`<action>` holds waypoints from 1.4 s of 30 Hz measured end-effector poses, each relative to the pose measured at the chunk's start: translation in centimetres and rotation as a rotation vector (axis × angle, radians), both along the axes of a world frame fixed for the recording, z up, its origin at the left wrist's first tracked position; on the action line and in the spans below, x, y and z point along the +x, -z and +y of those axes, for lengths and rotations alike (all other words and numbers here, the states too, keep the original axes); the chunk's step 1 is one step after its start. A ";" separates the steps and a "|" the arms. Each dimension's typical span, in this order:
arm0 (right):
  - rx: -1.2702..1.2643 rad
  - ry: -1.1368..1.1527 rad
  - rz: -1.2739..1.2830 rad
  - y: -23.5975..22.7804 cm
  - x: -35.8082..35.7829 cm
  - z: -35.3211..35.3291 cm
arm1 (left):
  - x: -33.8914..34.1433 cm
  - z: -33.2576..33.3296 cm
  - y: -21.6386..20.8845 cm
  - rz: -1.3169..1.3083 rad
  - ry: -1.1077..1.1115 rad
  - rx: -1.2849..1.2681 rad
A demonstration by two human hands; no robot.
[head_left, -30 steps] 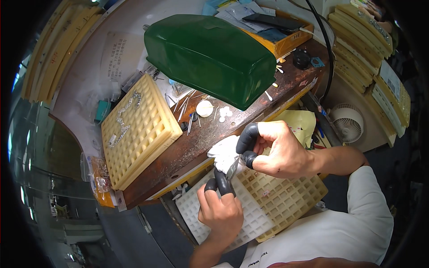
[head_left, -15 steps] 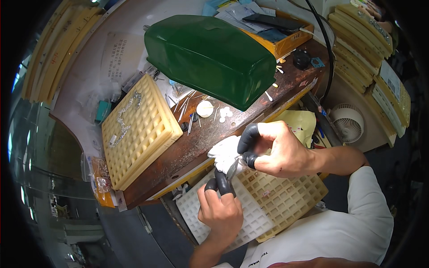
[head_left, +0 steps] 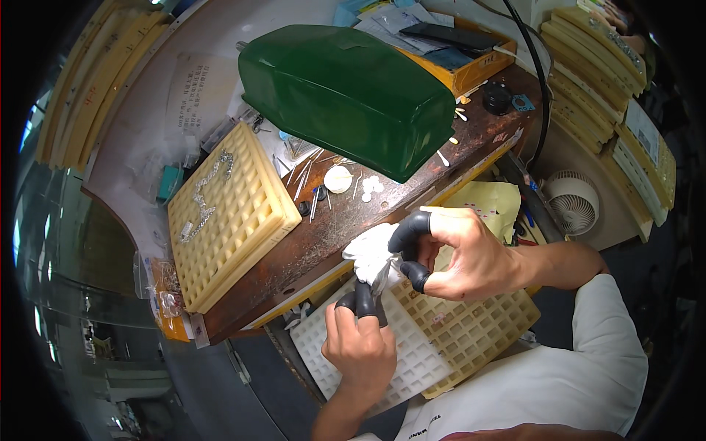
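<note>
Black rubber cots cover fingertips on both my hands. My left hand (head_left: 360, 338) pinches a pointed grey metal tool, likely tweezers (head_left: 379, 281), aimed up at a crumpled white cloth (head_left: 369, 248) at the bench's front edge. My right hand (head_left: 471, 253) is beside the cloth, its thumb and forefinger apart with a gap between them. The forefinger tip is at the cloth's right side; I cannot tell whether it touches. Any small piece on the cloth is lost in glare. Below my hands lie a white gridded tray (head_left: 353, 345) and a yellowed gridded tray (head_left: 471, 323).
A green lamp hood (head_left: 346, 95) overhangs the bench. At left, a cream gridded tray (head_left: 235, 228) bears a silvery chain (head_left: 200, 195). Thin tools, a round white pad (head_left: 337, 179) and cotton swabs lie on the wood. A small fan (head_left: 570, 202) stands at right.
My right thumb and forefinger have spread apart from their pinch near the tool's tip. My left hand has shifted slightly left with the tool.
</note>
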State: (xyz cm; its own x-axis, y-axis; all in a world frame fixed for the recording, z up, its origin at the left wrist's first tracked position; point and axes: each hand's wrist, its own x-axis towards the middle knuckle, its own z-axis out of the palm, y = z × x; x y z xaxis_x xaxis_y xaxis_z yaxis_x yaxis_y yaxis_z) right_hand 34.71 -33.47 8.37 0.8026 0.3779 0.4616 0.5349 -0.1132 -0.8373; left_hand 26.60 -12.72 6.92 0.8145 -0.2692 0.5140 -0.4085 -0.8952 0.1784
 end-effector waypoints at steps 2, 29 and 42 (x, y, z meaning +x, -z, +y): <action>-0.010 0.022 -0.091 0.1 0.1 0.1 | 0.1 0.2 -0.2 0.001 0.015 -0.029; -0.108 0.110 -0.388 0.9 -0.1 0.3 | 0.8 1.3 -0.8 0.053 0.086 -0.047; -0.112 0.116 -0.421 0.9 0.4 0.2 | 1.3 1.3 -0.7 0.035 0.093 -0.031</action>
